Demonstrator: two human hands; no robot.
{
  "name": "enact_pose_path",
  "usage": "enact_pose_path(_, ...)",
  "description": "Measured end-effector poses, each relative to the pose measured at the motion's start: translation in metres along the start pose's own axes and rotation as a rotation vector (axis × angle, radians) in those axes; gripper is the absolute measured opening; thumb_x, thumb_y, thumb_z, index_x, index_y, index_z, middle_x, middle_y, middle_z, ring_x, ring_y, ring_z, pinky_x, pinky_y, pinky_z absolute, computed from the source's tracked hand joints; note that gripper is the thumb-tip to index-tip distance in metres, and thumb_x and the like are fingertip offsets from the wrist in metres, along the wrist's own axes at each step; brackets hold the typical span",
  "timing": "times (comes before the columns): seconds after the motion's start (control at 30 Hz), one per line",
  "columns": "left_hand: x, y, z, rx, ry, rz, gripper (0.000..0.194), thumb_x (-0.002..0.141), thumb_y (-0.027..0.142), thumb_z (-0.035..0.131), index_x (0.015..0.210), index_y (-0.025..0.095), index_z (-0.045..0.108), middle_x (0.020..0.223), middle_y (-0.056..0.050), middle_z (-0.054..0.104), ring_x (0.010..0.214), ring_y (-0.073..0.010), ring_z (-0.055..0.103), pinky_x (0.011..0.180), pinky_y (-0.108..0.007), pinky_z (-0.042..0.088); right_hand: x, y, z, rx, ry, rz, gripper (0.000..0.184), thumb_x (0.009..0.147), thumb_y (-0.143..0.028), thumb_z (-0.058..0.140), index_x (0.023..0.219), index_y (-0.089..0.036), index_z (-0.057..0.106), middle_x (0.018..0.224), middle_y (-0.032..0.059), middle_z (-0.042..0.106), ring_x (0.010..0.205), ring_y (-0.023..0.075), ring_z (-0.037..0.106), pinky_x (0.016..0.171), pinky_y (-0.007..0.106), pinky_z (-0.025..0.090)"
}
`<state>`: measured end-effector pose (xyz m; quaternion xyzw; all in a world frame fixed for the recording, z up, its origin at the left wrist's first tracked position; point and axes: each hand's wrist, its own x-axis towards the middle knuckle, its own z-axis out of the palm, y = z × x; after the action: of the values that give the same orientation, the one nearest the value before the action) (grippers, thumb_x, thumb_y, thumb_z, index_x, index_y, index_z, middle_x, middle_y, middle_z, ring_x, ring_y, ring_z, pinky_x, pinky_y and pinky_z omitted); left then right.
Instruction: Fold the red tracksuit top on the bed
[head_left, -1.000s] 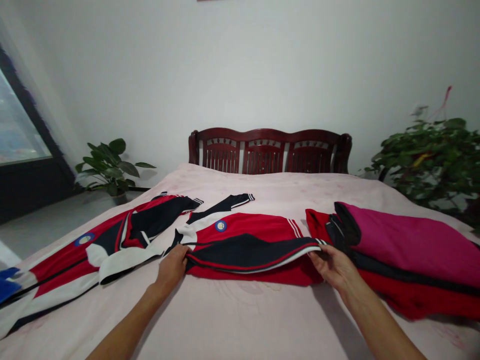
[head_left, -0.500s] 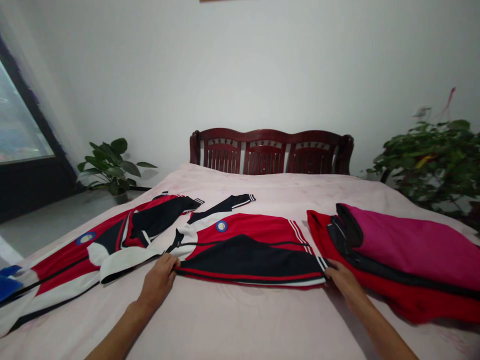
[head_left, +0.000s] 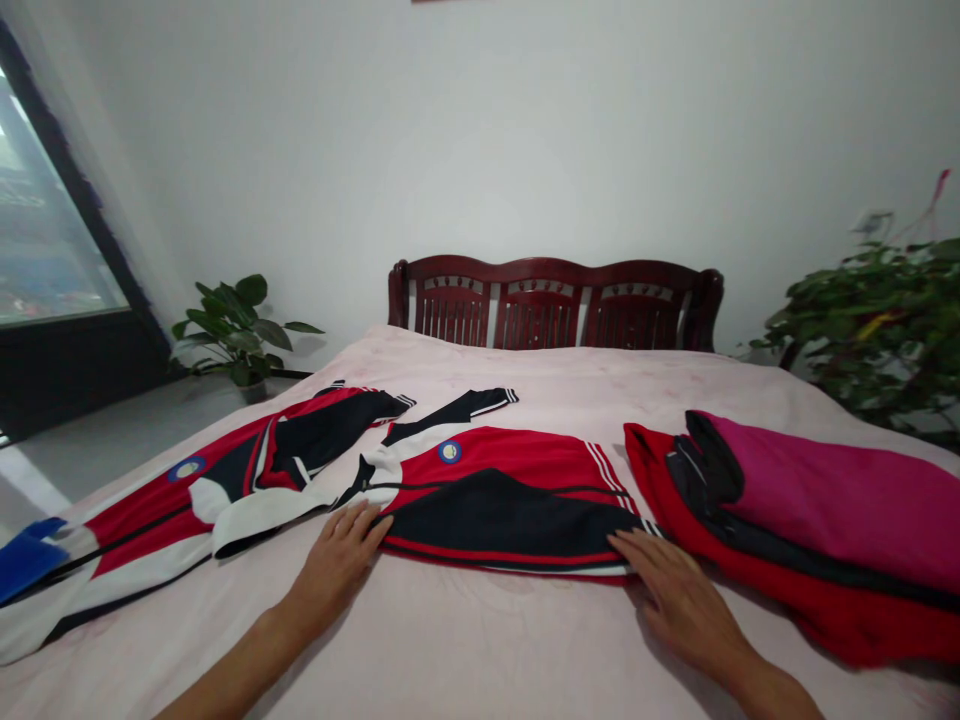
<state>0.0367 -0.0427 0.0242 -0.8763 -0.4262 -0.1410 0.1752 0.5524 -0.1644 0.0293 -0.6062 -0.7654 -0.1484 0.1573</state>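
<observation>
A red, navy and white track jacket [head_left: 510, 495] lies folded on the pink bed [head_left: 465, 640] in front of me. My left hand [head_left: 337, 560] rests flat at its left edge, fingers stretched out and touching the white collar part. My right hand [head_left: 675, 595] lies flat at the jacket's right near corner, fingers spread on the striped cuff. Neither hand holds anything.
A second matching jacket [head_left: 202, 490] lies spread out to the left. A stack of red, dark and magenta clothes [head_left: 810, 510] lies to the right. A dark wooden headboard [head_left: 555, 310] stands at the back, with potted plants [head_left: 240, 330] on both sides.
Both hands laid the navy sleeve down across the jacket toward me, let go of it, and now rest flat on the jacket's edges.
</observation>
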Motion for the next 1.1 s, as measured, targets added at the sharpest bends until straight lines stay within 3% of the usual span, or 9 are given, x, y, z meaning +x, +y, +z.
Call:
enact_pose_path(0.1, 0.012, 0.0, 0.012, -0.057, -0.021, 0.084, 0.05, 0.086, 0.004, 0.046, 0.13, 0.024, 0.058, 0.131, -0.009, 0.062, 0.124, -0.0279, 0.053, 0.108, -0.048, 0.039, 0.014, -0.006, 0.008, -0.065, -0.044, -0.07, 0.065, 0.071, -0.002, 0.046, 0.131, -0.022, 0.06, 0.128, 0.0088, 0.065, 0.119, 0.0239, 0.057, 0.102, 0.042, 0.044)
enact_pose_path(0.23, 0.027, -0.01, 0.017, -0.159, -0.073, 0.074, 0.04, 0.09, 0.008, 0.047, 0.123, 0.022, 0.064, 0.121, -0.009, 0.068, 0.11, -0.0238, 0.063, 0.097, -0.04, 0.05, 0.034, -0.01, 0.003, -0.106, -0.065, -0.051, 0.051, 0.07, 0.001, 0.047, 0.111, -0.02, 0.07, 0.106, 0.0081, 0.071, 0.1, 0.0228, 0.064, 0.088, 0.037, 0.048)
enact_pose_path(0.47, 0.0, -0.019, -0.031, -0.22, -0.159, 0.001, 0.046, 0.085, 0.004, 0.045, 0.119, 0.029, 0.065, 0.118, -0.004, 0.069, 0.104, -0.021, 0.065, 0.09, -0.035, 0.051, 0.01, -0.02, -0.032, 0.01, -0.013, -0.106, 0.058, 0.062, 0.005, 0.047, 0.106, -0.023, 0.071, 0.103, 0.0055, 0.072, 0.098, 0.0221, 0.064, 0.09, 0.036, 0.046)
enact_pose_path(0.57, -0.024, -0.016, -0.046, -0.269, -0.291, 0.002, 0.045, 0.086, 0.006, 0.043, 0.115, 0.032, 0.066, 0.112, -0.002, 0.071, 0.1, -0.0209, 0.066, 0.088, -0.034, 0.051, -0.012, -0.031, -0.044, 0.112, -0.204, -0.121, 0.057, 0.065, 0.001, 0.048, 0.108, -0.027, 0.071, 0.108, 0.0059, 0.072, 0.102, 0.0234, 0.065, 0.092, 0.038, 0.047)
enact_pose_path(0.7, -0.032, -0.013, -0.064, -0.391, -0.505, 0.0, 0.043, 0.081, 0.01, 0.049, 0.112, 0.033, 0.068, 0.111, -0.001, 0.072, 0.103, -0.0223, 0.066, 0.091, -0.034, 0.05, -0.013, -0.04, -0.069, 0.278, -0.544, 0.057, 0.056, 0.067, -0.009, 0.054, 0.118, -0.027, 0.07, 0.125, 0.0091, 0.067, 0.118, 0.0289, 0.06, 0.102, 0.043, 0.045)
enact_pose_path(0.8, -0.007, -0.009, -0.081, -0.544, -0.601, 0.022, 0.043, 0.079, 0.017, 0.058, 0.117, 0.035, 0.067, 0.119, 0.001, 0.069, 0.11, -0.0218, 0.064, 0.097, -0.032, 0.047, 0.021, -0.048, -0.083, 0.466, -0.672, 0.134, 0.059, 0.072, -0.028, 0.064, 0.131, -0.026, 0.062, 0.14, 0.0102, 0.057, 0.129, 0.0312, 0.052, 0.109, 0.043, 0.04)
enact_pose_path(0.9, 0.042, 0.008, -0.08, -0.674, -0.523, -0.007, 0.037, 0.092, 0.037, 0.052, 0.127, 0.033, 0.062, 0.128, 0.0, 0.066, 0.115, -0.0208, 0.061, 0.101, -0.032, 0.045, 0.074, -0.07, -0.074, 0.533, -0.564, 0.108, 0.061, 0.089, -0.05, 0.049, 0.144, -0.023, 0.049, 0.151, 0.009, 0.045, 0.139, 0.0273, 0.04, 0.116, 0.044, 0.029)
enact_pose_path(1.03, 0.112, 0.048, -0.034, -0.641, -0.286, -0.002, 0.048, 0.099, 0.047, 0.038, 0.137, 0.024, 0.055, 0.142, -0.007, 0.056, 0.134, -0.0245, 0.047, 0.115, -0.042, 0.033, 0.137, -0.11, -0.024, 0.414, -0.457, -0.059, 0.06, 0.096, -0.05, 0.036, 0.148, -0.02, 0.042, 0.156, 0.0085, 0.036, 0.146, 0.0249, 0.026, 0.12, 0.045, 0.018)
enact_pose_path(1.1, 0.135, 0.061, -0.003, -0.6, -0.27, 0.035, 0.051, 0.099, 0.048, 0.036, 0.142, 0.023, 0.05, 0.15, -0.009, 0.047, 0.142, -0.0263, 0.037, 0.118, -0.047, 0.026, 0.152, -0.12, 0.005, 0.355, -0.468, -0.099, 0.06, 0.097, -0.049, 0.033, 0.149, -0.02, 0.04, 0.158, 0.0087, 0.033, 0.148, 0.0252, 0.023, 0.12, 0.046, 0.016)
